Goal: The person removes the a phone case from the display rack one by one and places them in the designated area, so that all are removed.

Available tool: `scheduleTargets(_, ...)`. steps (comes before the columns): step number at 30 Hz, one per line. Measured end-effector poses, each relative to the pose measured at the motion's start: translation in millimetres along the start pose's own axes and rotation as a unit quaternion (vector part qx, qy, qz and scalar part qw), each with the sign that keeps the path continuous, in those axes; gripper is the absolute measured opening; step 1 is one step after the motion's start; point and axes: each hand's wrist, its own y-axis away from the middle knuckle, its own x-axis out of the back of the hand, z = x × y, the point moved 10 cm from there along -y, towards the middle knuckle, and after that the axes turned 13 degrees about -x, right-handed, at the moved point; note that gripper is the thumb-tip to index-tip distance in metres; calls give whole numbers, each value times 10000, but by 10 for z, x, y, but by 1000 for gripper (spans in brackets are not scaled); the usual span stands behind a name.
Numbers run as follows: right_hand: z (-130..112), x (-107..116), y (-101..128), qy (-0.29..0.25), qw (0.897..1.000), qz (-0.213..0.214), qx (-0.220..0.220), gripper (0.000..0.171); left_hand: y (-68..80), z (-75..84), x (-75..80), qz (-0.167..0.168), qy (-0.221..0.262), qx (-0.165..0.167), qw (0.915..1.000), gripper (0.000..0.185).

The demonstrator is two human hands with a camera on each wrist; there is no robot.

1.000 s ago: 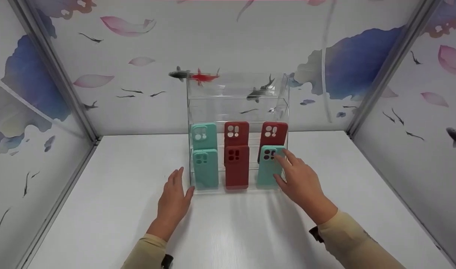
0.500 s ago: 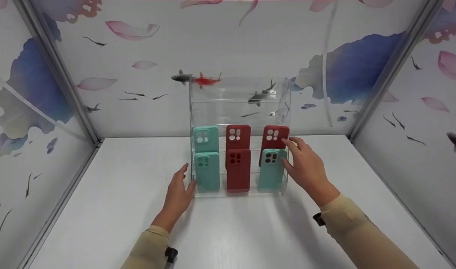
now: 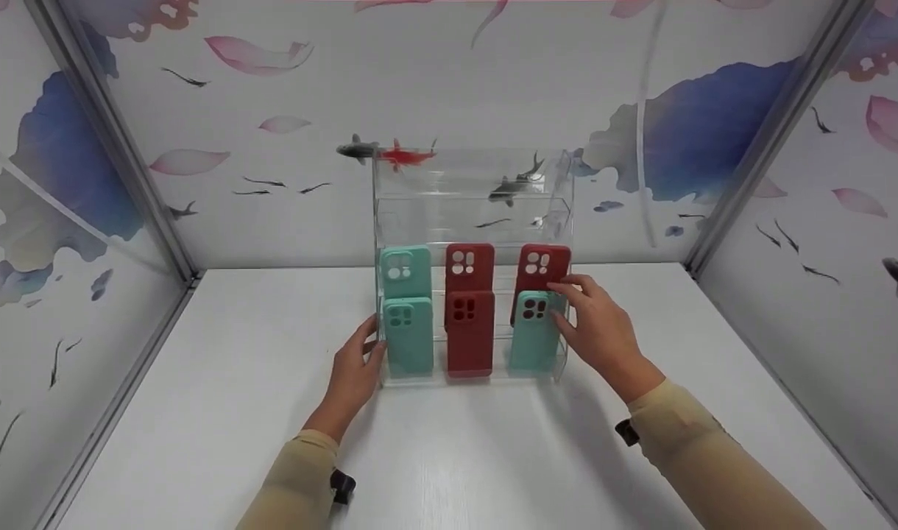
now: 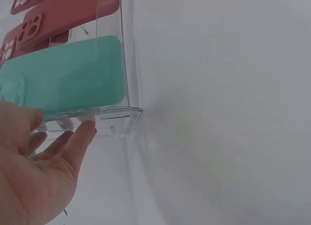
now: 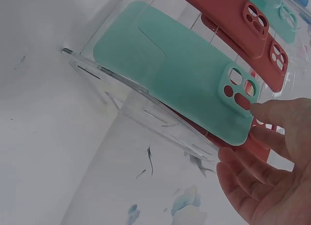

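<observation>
Clear acrylic display rack [image 3: 471, 213], stepped tiers, set toward the far edge of the white tabletop [image 3: 199, 412], midway between its side edges. Transparent throughout; front lip and side walls visible mainly as glints.

Contents, front tier: mint phone case [image 3: 408, 335] at left, dark red case [image 3: 469, 333] in the middle, second mint case [image 3: 535, 330] at right. Tier behind: mint, red, red. All leaned back, camera cut-outs uppermost.

Left hand [image 3: 355, 372] placed at the rack's left front corner, fingers [image 4: 80, 137] straight and relaxed, tips against the clear base, nothing gripped. Right hand [image 3: 602, 335] at the rack's right side, fingers [image 5: 272, 113] loosely extended, spread narrowly, one tip laid on the top corner of the right-hand mint case near its cut-outs; no pinch seen.

Handling note, as judgement: best steadied with the left hand kept flat against the corner while the right hand nudged the case square in its slot; light pressure only, since soft silicone would likely drag on acrylic and tip neighbours.
</observation>
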Motion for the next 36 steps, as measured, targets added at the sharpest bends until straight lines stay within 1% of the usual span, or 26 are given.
scheduleTargets(3,-5,-11,18,-4,10000,27,38,43,7,-29,11,-19,-36,-60,10000,56)
scheduleTargets(7,0,0,22,-128,9999,60,31,40,16,-70,15,-42,142,-31,9999,57)
scheduleTargets(13,56,66,-37,-613,9981,64,18,32,-1,-86,-2,-53,231,45,9997,59)
scheduleTargets(18,119,97,-85,-937,9956,-39,-52,25,3,-101,-9,-20,283,99,9995,59)
scheduleTargets(25,157,101,-104,-1089,9937,-233,-161,22,17,-148,-22,-17,238,208,9995,57)
scheduleTargets(32,13,182,-65,-1182,9927,-212,73,18,17,-124,-10,-13,245,19,9997,57)
scheduleTargets(36,-119,249,-20,-1263,9916,-138,254,18,28,-122,-9,-30,194,11,9998,57)
